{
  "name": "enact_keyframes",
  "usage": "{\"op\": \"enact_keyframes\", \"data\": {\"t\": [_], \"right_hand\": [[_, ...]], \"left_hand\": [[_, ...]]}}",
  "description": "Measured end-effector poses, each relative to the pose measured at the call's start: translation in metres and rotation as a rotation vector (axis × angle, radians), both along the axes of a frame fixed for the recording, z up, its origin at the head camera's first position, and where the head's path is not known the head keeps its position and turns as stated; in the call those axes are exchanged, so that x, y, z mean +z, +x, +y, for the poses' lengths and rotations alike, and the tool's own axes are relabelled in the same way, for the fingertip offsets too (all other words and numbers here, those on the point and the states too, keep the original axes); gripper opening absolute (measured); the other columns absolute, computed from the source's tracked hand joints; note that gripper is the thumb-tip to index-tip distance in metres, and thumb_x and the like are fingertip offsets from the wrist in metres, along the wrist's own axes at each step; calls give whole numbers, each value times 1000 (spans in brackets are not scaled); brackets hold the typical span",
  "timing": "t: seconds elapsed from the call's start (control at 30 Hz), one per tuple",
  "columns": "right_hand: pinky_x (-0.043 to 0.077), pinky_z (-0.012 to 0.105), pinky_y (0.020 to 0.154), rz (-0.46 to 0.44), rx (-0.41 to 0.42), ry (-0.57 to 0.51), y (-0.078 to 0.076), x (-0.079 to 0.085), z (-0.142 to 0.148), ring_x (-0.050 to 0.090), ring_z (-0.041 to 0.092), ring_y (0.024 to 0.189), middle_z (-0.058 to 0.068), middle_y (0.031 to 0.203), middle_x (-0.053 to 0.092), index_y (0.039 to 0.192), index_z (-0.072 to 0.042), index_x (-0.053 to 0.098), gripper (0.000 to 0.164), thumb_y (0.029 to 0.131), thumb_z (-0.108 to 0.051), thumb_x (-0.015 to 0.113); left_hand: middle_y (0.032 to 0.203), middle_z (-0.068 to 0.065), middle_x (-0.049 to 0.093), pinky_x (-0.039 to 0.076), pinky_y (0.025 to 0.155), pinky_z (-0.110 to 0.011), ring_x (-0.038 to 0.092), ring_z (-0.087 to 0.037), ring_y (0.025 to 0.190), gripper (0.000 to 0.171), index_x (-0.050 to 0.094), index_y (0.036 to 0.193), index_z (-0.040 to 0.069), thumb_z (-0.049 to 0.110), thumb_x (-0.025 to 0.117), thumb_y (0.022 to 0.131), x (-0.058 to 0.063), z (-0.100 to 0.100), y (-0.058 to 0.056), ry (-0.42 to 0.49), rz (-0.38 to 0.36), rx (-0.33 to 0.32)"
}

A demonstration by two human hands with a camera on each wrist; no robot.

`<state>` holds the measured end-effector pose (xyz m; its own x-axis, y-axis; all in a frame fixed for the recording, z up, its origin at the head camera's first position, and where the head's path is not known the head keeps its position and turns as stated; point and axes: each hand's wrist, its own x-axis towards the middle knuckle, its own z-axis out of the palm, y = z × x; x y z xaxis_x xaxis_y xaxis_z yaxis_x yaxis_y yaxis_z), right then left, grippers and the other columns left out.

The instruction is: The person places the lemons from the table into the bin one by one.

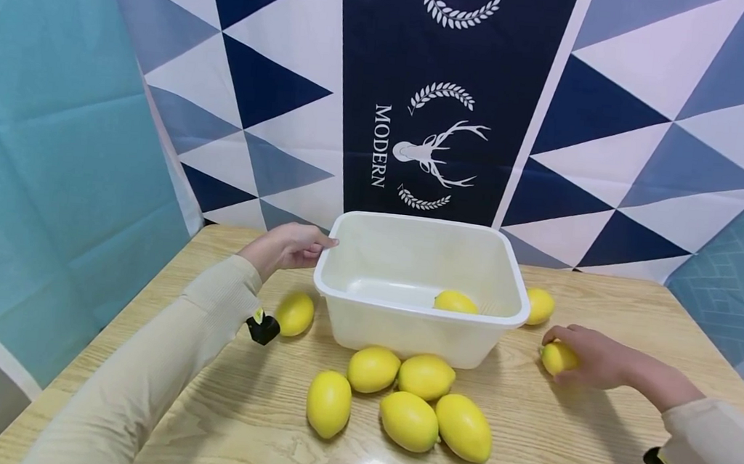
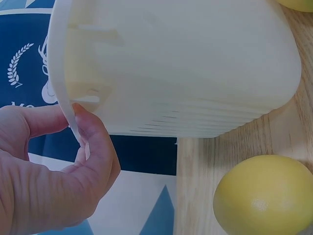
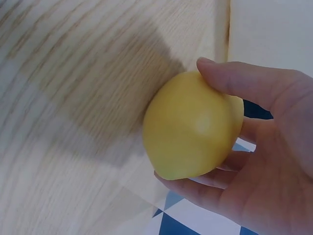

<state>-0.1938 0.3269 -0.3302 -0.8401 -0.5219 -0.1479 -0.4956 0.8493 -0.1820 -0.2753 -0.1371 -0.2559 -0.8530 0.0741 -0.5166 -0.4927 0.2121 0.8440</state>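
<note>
A white plastic tub stands on the wooden table, with one lemon visible inside. At its left end my left hand pinches the rim between thumb and fingers. To the right of the tub, my right hand holds another lemon, thumb on one side and fingers curled round the other. A lemon sits by the tub's right end, just beyond that hand. Below my left wrist lies one more lemon, beside the tub's left end.
Several lemons are grouped on the table in front of the tub. Behind the table's far edge hangs a patterned cloth with triangles and a deer print. A teal curtain borders the left side.
</note>
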Motion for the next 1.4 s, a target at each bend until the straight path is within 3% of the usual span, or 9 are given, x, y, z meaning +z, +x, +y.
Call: {"op": "enact_keyframes", "data": {"t": [0.1, 0.27, 0.63, 0.9, 1.13, 1.4], "right_hand": [[41, 25, 68, -38, -15, 14, 1, 3, -1, 47, 11, 81, 0, 93, 56, 110, -9, 56, 45, 74, -23, 79], [41, 25, 68, -72, -8, 30, 4, 7, -4, 46, 12, 82, -1, 94, 55, 110, -11, 56, 44, 74, -22, 79], [38, 20, 62, 16, 31, 15, 7, 21, -10, 42, 7, 76, -2, 89, 51, 109, -9, 56, 46, 71, -18, 80], [41, 19, 62, 127, 49, 12, 8, 30, -15, 43, 8, 77, -2, 91, 52, 110, -9, 56, 46, 71, -14, 80], [44, 22, 61, 302, 111, 11, 9, 32, -18, 43, 10, 79, 0, 92, 53, 109, -8, 56, 51, 67, -12, 84], [44, 23, 58, 483, 147, 4, 9, 39, -24, 44, 12, 77, 4, 91, 55, 108, -8, 59, 53, 62, -11, 86]], "left_hand": [[91, -3, 53, 51, 104, -27, 57, -11, 80, 38, 48, 128, 1, 12, 60, 94, 0, 0, 0, 2, -5, 8], [77, 0, 51, 50, 105, -29, 53, -8, 68, 30, 51, 120, 1, 11, 61, 94, 0, 0, 0, 8, 4, 9], [69, 3, 47, 48, 108, -29, 48, -7, 62, 22, 53, 112, 2, 13, 59, 94, 0, -1, -1, 1, 10, -15], [76, 1, 49, 48, 107, -29, 49, -7, 64, 28, 51, 119, 1, 12, 60, 94, 1, -1, 0, 4, 2, -3], [91, -3, 51, 50, 105, -28, 54, -10, 75, 36, 49, 127, 0, 12, 60, 94, 0, 0, 0, 4, 1, -4], [95, -3, 52, 55, 95, -22, 56, -10, 78, 32, 50, 122, 1, 12, 60, 94, 0, 0, 1, 8, 4, -7]]}}
